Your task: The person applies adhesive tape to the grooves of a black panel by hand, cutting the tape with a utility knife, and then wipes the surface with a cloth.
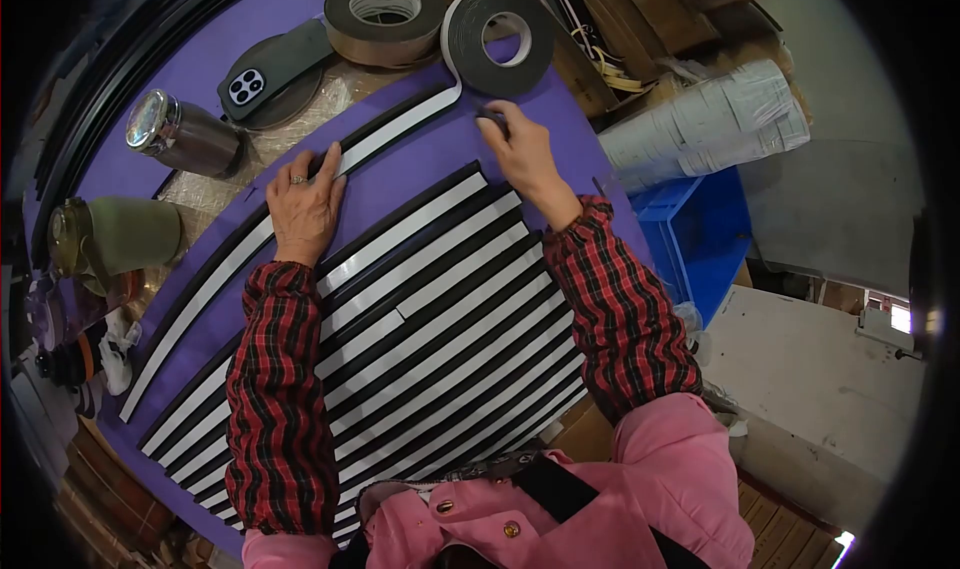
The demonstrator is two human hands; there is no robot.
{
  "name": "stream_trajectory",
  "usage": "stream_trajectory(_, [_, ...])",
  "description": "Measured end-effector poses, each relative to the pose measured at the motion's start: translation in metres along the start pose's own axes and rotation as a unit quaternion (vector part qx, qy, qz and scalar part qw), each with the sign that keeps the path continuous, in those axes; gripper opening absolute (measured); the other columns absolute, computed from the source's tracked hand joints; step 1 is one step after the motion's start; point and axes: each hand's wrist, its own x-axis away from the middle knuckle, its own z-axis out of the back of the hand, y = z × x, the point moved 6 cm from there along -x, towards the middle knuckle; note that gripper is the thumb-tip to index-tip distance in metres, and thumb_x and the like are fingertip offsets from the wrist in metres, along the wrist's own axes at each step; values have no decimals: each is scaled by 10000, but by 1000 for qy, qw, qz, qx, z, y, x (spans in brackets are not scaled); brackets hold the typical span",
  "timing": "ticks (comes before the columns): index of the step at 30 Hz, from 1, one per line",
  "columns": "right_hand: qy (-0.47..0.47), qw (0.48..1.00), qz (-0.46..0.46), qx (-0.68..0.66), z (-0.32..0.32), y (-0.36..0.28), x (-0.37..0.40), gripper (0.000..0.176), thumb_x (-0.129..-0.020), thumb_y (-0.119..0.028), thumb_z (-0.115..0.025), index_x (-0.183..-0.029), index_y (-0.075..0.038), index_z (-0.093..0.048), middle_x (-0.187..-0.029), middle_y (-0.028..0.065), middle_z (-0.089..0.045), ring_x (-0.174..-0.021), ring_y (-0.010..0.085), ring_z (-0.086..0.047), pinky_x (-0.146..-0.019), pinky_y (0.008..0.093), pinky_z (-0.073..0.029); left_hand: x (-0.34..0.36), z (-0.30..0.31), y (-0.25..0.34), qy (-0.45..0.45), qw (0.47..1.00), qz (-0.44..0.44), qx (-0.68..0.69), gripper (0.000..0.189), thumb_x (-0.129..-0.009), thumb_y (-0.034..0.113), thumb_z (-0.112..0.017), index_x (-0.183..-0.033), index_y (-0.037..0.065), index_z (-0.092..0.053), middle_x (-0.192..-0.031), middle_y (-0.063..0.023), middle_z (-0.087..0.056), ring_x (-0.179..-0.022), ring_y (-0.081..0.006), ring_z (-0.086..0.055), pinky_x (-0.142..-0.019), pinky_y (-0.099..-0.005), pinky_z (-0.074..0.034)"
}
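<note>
My left hand lies across a long curved black strip faced with white-backed tape, its fingers stretched out and pressing on it. Raised off the table to the right, my right hand is closed in a pinch on a small dark object whose kind I cannot make out. Just above that hand, a roll of dark foam tape stands on its side. Its white-backed end runs down onto the strip. Nearer my body, several similar black-and-white strips lie side by side.
Beyond the strips are a second tape roll, a phone, a dark jar and a green bottle on the purple table. To the right are a blue bin and white wrapped rolls.
</note>
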Motion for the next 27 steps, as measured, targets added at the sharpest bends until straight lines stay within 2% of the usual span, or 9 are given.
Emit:
stream_trajectory(4, [-33,983,57,172,-33,-4,-29,229,-787,-213,-514,-909,-21,-544,-703,182,-576,-660,362,-560,-585,435,-436,0,-2,-2,-17,1000,9,-14,423,-785,239,-544,-1194,273,-441,-1091,-62,-471,-977,-242,-436,-811,-364,-322])
stream_trajectory(6, [-84,963,-16,256,-40,6,-39,258,-783,-259,-510,-862,-15,-538,-726,186,-579,-682,371,-557,-596,440,-439,1,0,1,-13,1000,-15,-17,354,-779,245,-540,-1127,296,-497,-1064,-54,-483,-956,-240,-442,-814,-365,-311])
stream_trajectory(14, [-234,923,10,306,-41,19,-26,248,-753,-271,-537,-808,-31,-568,-780,174,-581,-771,358,-549,-657,430,-441,0,-3,0,-9,1000,4,-20,317,-788,222,-524,-1090,319,-526,-1056,-54,-489,-926,-237,-447,-807,-354,-313])
stream_trajectory(16, [-208,933,10,295,-29,-6,-21,245,-754,-274,-540,-855,-53,-575,-760,157,-582,-765,348,-548,-651,422,-438,0,-3,0,-21,1000,6,0,361,-774,213,-546,-1114,322,-498,-1077,-57,-475,-952,-248,-443,-777,-358,-326])
stream_trajectory(18, [-79,981,56,167,-32,-44,-26,262,-746,-285,-544,-887,-64,-550,-774,155,-578,-739,342,-558,-619,424,-444,2,-1,1,-11,1000,10,-7,366,-768,212,-551,-1113,321,-498,-1065,-59,-478,-943,-251,-445,-779,-357,-329])
stream_trajectory(20, [-33,986,129,101,-70,-87,-30,270,-749,-287,-545,-927,-85,-526,-746,141,-565,-694,335,-556,-584,430,-437,-1,6,4,23,1000,0,-3,312,-741,228,-564,-1046,293,-548,-1018,-43,-497,-900,-230,-455,-763,-348,-336])
stream_trajectory(22, [-79,992,94,18,-113,-116,-39,322,-770,-282,-541,-1012,-71,-521,-868,180,-557,-806,335,-540,-688,396,-429,0,4,2,28,999,-16,-12,302,-736,236,-564,-1035,281,-554,-1011,-43,-500,-891,-229,-457,-756,-350,-338])
stream_trajectory(25, [-53,989,106,-85,-135,-120,-45,538,-723,-301,-597,-1100,43,-427,-1008,246,-472,-949,376,-465,-817,382,-378,-1,4,1,3,1000,-14,-5,301,-732,225,-569,-1028,276,-560,-1009,-52,-503,-893,-237,-459,-760,-351,-340])
stream_trajectory(27, [109,981,160,-22,-94,-98,-46,584,-695,-286,-632,-1109,59,-406,-1051,220,-450,-1008,358,-423,-864,395,-338,-1,7,3,35,999,-11,14,310,-733,208,-573,-1035,275,-555,-1014,-59,-506,-891,-249,-463,-766,-350,-340])
